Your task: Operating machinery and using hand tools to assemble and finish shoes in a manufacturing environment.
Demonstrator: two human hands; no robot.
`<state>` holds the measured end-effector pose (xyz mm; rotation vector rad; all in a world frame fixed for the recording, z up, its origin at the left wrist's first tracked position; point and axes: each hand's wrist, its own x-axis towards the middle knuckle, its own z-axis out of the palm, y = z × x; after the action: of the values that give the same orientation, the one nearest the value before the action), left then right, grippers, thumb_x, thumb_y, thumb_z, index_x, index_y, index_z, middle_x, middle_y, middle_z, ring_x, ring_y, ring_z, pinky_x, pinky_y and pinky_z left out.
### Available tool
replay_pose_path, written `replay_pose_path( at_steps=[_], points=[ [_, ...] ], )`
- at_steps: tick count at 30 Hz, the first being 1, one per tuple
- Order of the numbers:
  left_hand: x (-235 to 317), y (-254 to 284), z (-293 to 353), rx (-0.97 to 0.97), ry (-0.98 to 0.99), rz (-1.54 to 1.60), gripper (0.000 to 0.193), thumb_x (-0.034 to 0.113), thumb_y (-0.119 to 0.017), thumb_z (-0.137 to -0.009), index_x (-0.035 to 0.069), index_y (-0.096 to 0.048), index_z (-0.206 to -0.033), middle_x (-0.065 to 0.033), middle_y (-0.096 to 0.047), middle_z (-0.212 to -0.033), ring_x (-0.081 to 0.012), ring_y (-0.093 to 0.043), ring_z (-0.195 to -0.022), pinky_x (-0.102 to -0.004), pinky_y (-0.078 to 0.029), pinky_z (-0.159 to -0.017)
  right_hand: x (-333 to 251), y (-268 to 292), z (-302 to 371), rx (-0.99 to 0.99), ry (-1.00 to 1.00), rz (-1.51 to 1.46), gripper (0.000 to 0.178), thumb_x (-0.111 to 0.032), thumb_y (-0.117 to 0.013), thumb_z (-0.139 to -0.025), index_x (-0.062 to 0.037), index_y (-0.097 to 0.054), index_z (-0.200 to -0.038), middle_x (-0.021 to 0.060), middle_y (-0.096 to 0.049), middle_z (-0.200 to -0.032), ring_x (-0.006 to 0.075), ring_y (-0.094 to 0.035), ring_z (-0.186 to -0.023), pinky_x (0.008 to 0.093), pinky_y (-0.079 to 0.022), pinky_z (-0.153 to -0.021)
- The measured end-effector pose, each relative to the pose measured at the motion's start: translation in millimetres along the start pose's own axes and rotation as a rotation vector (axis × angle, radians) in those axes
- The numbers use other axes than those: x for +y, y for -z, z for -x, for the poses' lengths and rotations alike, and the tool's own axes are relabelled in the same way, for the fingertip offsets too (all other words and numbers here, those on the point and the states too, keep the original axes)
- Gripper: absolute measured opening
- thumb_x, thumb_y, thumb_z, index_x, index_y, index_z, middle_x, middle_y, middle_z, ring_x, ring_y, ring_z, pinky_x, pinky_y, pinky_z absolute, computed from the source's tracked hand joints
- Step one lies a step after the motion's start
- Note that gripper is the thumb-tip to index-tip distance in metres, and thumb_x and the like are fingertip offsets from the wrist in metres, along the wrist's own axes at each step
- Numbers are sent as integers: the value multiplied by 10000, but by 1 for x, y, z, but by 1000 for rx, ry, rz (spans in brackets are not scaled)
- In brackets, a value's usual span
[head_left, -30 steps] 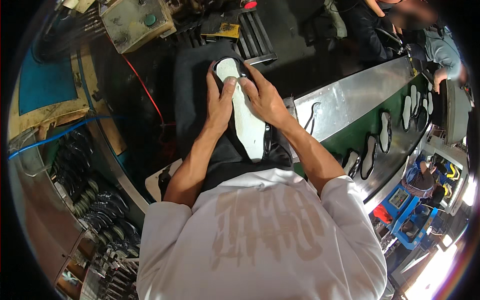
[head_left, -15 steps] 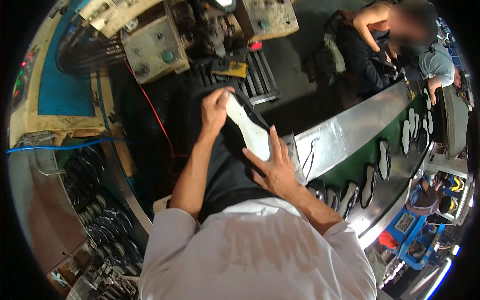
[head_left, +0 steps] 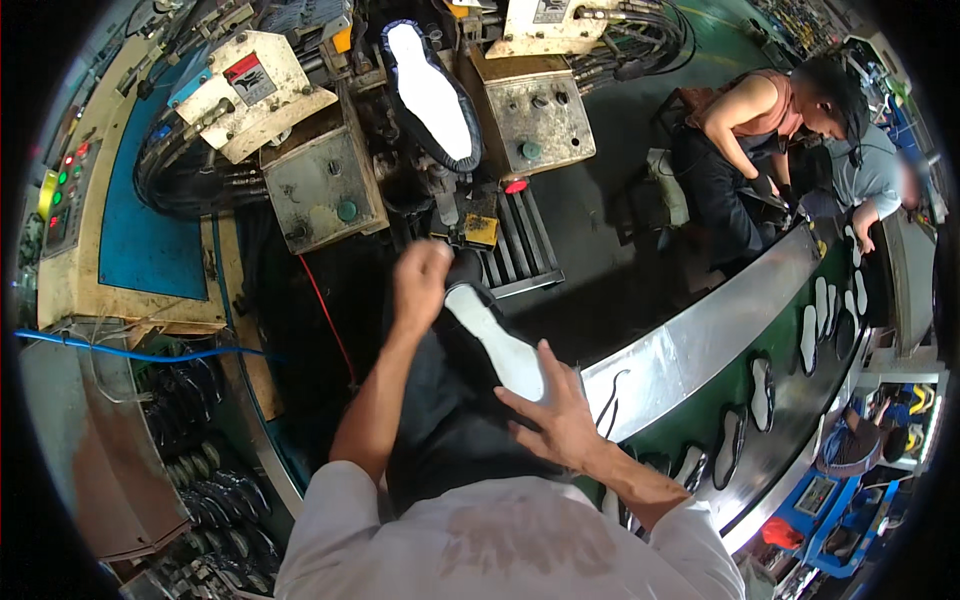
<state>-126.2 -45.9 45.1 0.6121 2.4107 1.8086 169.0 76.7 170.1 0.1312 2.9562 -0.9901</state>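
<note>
A black shoe upper [head_left: 468, 268] with a white insole board [head_left: 497, 341] facing up lies slanted over my lap. My right hand [head_left: 556, 412] grips its wide end, thumb and fingers spread around the edge. Beside the narrow end is my left hand [head_left: 420, 285], raised a little off the white board; its fingers curl but are smeared by motion, so what they hold, if anything, cannot be made out. Ahead, a second black shoe upper with a white insole [head_left: 432, 105] sits sole up in the machine [head_left: 530, 110].
A metal-edged conveyor [head_left: 690, 310] carries several shoe uppers [head_left: 730, 448] at my right. Racked black shoes [head_left: 215, 490] stand at my left, under a blue hose [head_left: 150, 347]. Two co-workers [head_left: 750, 130] are at the far right. A slatted metal step [head_left: 525, 240] lies below the machine.
The view has tipped upward, bringing more of the machine and its shoe into sight. My left hand has come away from the narrow end of the white board; my right hand keeps its grip.
</note>
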Motion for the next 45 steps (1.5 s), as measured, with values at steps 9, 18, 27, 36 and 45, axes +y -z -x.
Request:
replay_pose_path(
  at_steps=[9, 18, 27, 36, 45],
  points=[
    [92, 27, -280, -165, 497, 867, 607, 458, -794, -997, 43, -653, -1417, -118, -744, -1284, -255, -715, -1157, -444, -564, -1052, 9, 111, -113, 396, 61, 272, 638, -173, -870, -766, -250, -777, -1393, 411, -218, -1712, 581, -465, -1445, 613, -509, -1125],
    [100, 149, -147, -297, 430, 609, 721, 282, -720, -1013, 34, -449, -1634, -149, -696, -1341, -226, -712, -1174, -415, -607, -994, -1, 125, -320, 480, 222, 263, 665, -277, -849, -869, -352, -671, -1505, 388, -249, -1694, 618, -441, -1412, 631, -486, -1148],
    [124, 176, 11, -367, 516, 1198, 1004, 751, -513, -1045, 105, -197, -1746, -288, -444, -1660, -618, -536, -1403, -758, -484, -1122, 13, 70, -366, 453, 200, 196, 692, -293, -822, -889, -350, -631, -1552, 406, -179, -1723, 630, -391, -1465, 630, -438, -1202],
    [116, 146, 22, -66, 554, 824, 692, 446, -517, -1140, 58, -359, -1690, -147, -617, -1505, -272, -644, -1339, -424, -531, -1129, -1, 29, -361, 588, 351, 342, 768, -253, -793, -915, -106, -516, -1615, 425, -222, -1694, 604, -193, -1597, 673, -212, -1303],
    [97, 133, 14, -110, 659, 859, 880, 668, -508, -1076, -27, -411, -1607, -309, -668, -1356, -437, -751, -1144, -559, -634, -994, -4, 39, -435, 780, 398, 413, 736, -357, -764, -934, -105, -553, -1592, 409, -307, -1675, 571, -269, -1581, 675, -260, -1279]
  ],
)
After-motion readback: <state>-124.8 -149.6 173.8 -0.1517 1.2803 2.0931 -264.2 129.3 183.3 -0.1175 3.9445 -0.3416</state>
